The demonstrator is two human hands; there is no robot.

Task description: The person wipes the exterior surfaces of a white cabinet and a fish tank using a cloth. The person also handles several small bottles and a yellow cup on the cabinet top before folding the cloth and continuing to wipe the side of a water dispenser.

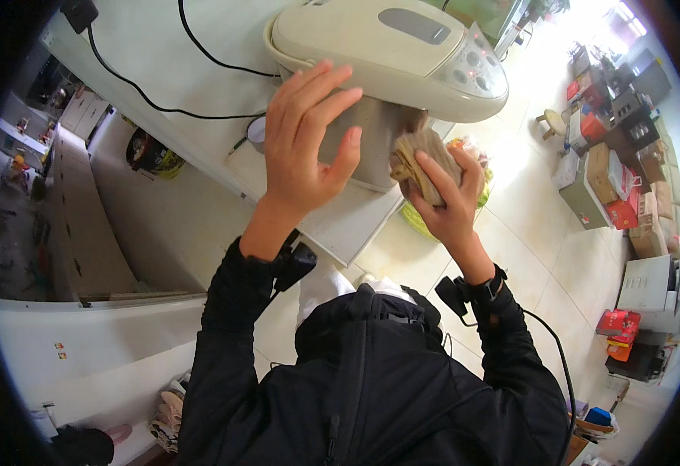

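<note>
My right hand (451, 192) grips a folded brownish cloth (418, 163) just below the front end of a cream countertop appliance, which looks like an electric water dispenser pot (357, 46). Its control panel (475, 67) shows small red lights. My left hand (311, 140) is raised in front of the appliance's side with its fingers apart, holding nothing; whether a fingertip touches the casing, I cannot tell. The metal body (363, 140) below the lid is partly hidden behind my left hand. A small round container (256, 133) sits beside that hand on the white counter.
Black cables (142, 96) run across the counter (346, 227), whose corner points towards me. Below it on the tiled floor is a yellow-green bag (418, 221). A wooden stool (551, 124) and stacked boxes (599, 169) stand at the right. A dark bin (153, 154) is at the left.
</note>
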